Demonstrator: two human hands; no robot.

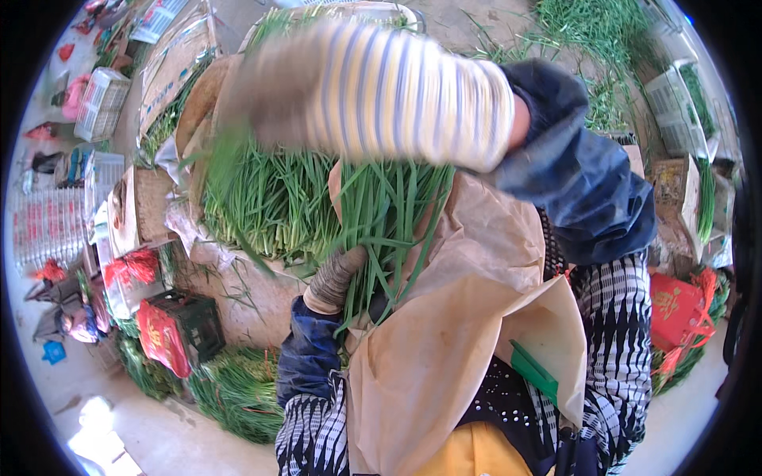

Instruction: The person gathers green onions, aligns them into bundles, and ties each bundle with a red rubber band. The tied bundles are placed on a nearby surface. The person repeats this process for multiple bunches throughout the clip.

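Note:
My left hand (337,275), in a worn grey-brown glove, grips a bunch of long flat green leaves, likely garlic chives (381,238). The bunch lies over a tan sheet (440,333) draped across my lap. Across the top of the view reaches my right hand (268,89), in a striped glove with a dirty palm end, strongly blurred. Blurred green leaves (229,157) show just below its fingers; whether they are held is unclear. Beneath that arm is a thick pile of the same greens (274,208), cut ends towards me.
Tied bundles of greens (238,387) lie on the floor at left, near a dark crate (190,324) with a red bag (162,339). Another red bag (675,309) is at right. Loose greens (595,30) cover the floor ahead. White plastic crates (102,104) stand farther left.

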